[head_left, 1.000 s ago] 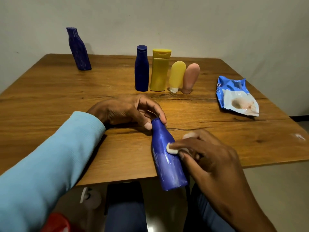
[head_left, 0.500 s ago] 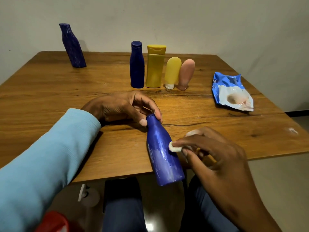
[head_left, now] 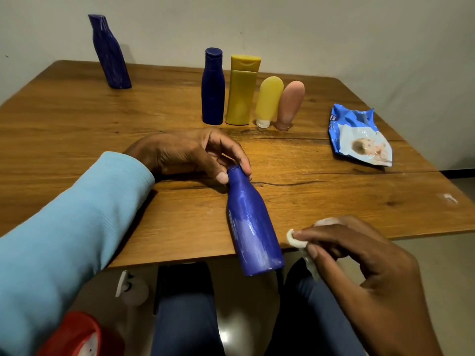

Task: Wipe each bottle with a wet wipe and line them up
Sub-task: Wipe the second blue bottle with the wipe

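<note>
A blue bottle (head_left: 250, 222) lies tilted over the table's near edge, base toward me. My left hand (head_left: 195, 155) pinches its neck between thumb and fingers. To the right of the bottle's base, my right hand (head_left: 359, 263) pinches a white wet wipe (head_left: 295, 240), a small gap apart from the bottle. Further back stand a dark blue bottle (head_left: 212, 86), a yellow bottle (head_left: 243, 91), a yellow tube (head_left: 268, 101) and a pink tube (head_left: 290, 105) in a row. Another dark blue bottle (head_left: 109, 51) stands alone at the far left.
A crumpled blue wet-wipe packet (head_left: 359, 137) lies on the wooden table (head_left: 77, 129) at the right. A red object (head_left: 74, 335) shows at the bottom left, below the table edge. A wall runs close behind the table.
My right hand with the wipe has slid down the blue bottle and come off it to the right. My left hand keeps its hold on the neck.
</note>
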Tool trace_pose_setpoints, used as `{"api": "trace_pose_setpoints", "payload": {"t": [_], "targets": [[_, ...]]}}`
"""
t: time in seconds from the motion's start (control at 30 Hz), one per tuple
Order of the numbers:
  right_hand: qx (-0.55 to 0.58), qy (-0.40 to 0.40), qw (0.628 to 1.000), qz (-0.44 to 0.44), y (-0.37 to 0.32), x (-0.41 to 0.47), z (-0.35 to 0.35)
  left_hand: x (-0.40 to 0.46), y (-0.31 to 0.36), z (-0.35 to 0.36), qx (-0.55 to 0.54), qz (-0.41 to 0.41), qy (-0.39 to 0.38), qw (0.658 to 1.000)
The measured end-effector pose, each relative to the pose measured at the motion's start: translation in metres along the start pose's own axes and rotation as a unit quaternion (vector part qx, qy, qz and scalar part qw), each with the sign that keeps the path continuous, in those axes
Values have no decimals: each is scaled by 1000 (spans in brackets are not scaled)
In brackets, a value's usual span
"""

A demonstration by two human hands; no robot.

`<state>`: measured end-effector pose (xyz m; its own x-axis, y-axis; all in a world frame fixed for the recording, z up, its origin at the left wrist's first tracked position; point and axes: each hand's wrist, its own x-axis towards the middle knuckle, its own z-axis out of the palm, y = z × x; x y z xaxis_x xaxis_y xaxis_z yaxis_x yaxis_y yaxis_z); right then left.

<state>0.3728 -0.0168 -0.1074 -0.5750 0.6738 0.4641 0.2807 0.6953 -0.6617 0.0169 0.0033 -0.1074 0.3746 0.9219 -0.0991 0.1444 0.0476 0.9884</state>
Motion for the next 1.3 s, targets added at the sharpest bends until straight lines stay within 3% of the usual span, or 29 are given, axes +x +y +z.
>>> {"api": "trace_pose_setpoints", "payload": {"t": [0.13, 0.3, 0.4, 0.63, 0.8, 0.93, 1.13, 1.3], "targets": [[-18, -5, 1000, -25, -6, -4, 10, -1, 2, 2, -15, 1, -1, 1000], [11, -78, 996, -47, -14, -14, -6, 0, 0, 0, -8, 0, 0, 1000], [51, -51, 997, -36, -15, -15, -15, 0, 0, 0, -5, -2, 3, 1000], [11, 16, 1000, -16, -13, -9, 4, 0, 1, 2, -7, -2, 2, 1000], [-14, 8, 999, -47, -15, -14, 13, 0, 0, -1, 2, 2, 0, 1000], [-6, -42, 996, -75, -20, -20, -3, 1, -2, -2, 11, 7, 2, 1000], [-8, 6, 999, -47, -25, -8, -7, 1, -3, -2, 3, 10, -3, 1000], [-31, -28, 998, -55, -25, 18, 17, 0, -2, 0, -7, 1, -5, 1000]]}}
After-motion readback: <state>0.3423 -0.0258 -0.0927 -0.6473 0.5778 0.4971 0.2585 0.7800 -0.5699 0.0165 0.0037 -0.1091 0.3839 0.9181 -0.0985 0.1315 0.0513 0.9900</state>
